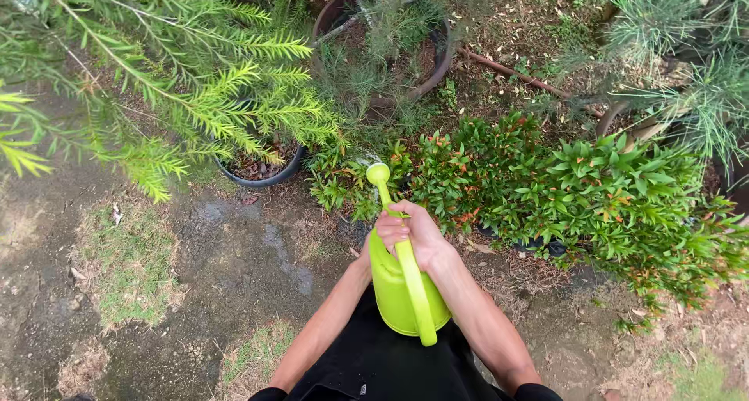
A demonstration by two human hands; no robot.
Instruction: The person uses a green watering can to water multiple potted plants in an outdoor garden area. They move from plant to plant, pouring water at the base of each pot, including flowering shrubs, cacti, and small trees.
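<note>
Here, closest in, a lime-green watering can hangs in front of the person's dark clothing, above bare, damp ground. The right hand has its fingers wrapped tight around the can's long handle near its top. The left hand is hidden behind the can, so whether its fingers grip anything cannot be told. The spout points away towards low green shrubs with orange tips. Beyond, a dark pot sits under feathery branches, and a larger brown pot holds a pale trunk.
</note>
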